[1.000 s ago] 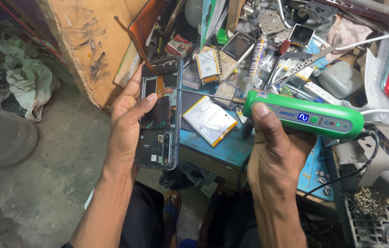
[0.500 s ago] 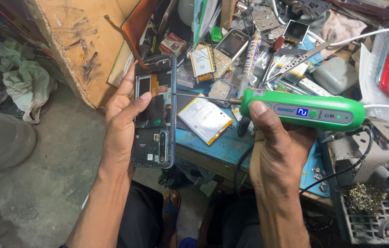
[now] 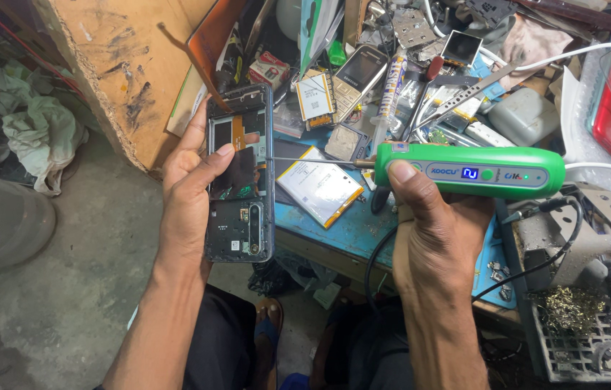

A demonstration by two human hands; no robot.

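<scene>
Left hand wraps the opened phone from behind, fingers curled round its left edge, thumb pressed across the exposed board; back cover off, phone held upright over the bench edge. Right hand closed in a fist round the green electric screwdriver, thumb on top near the front end. Its thin bit runs left, tip touching the phone's right edge about mid-height.

Versus half a second ago: phone sits slightly higher and closer to the bench clutter, and the driver has stayed level with the bit on the same spot.

Count: one opened phone in hand, one screwdriver, one flat silver battery on the blue bench just below the bit, one keypad phone further back.
</scene>
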